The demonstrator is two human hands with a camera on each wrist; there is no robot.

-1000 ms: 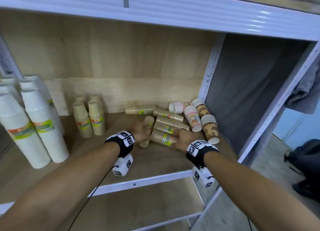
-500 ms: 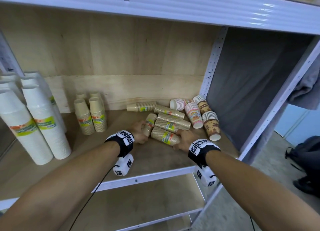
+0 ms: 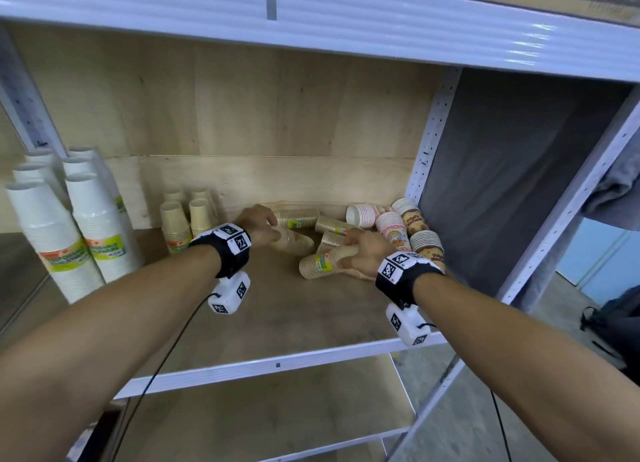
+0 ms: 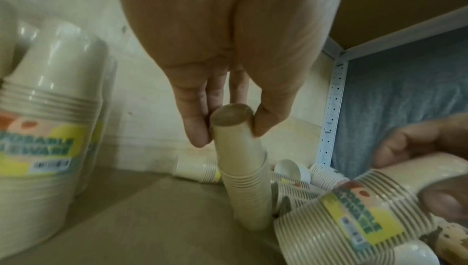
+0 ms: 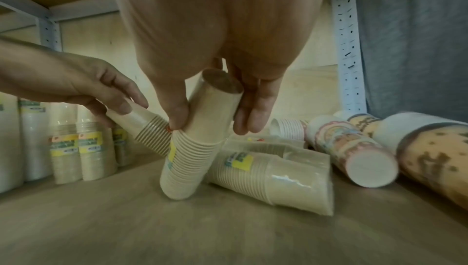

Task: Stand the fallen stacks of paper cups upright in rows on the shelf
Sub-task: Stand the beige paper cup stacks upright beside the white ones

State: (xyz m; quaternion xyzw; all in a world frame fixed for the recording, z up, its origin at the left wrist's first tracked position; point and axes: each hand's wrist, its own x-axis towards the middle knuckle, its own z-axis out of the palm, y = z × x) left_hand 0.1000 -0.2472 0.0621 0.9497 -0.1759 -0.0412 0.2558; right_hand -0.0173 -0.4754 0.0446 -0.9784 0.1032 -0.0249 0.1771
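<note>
Hands worked at the fallen pile on the wooden shelf [image 3: 277,309]. The left hand [image 3: 263,224] pinched the closed end of a small kraft cup stack [image 4: 243,173] between thumb and fingertips, the stack tilted with its open end down on the shelf board. The right hand [image 3: 363,254] gripped a second kraft stack [image 5: 200,137] with a yellow label near its closed end, thumb on one side and fingers on the other, that stack also leaning with its open end on the board. At 3 o'clock from the right hand lay more fallen stacks: a pink rainbow-printed stack [image 3: 393,226] and brown printed stacks [image 3: 427,247], all on their sides. At 9 o'clock from the left hand four short kraft stacks [image 3: 188,219] stood upright, and further that way tall white stacks [image 3: 69,233] stood in rows.
</note>
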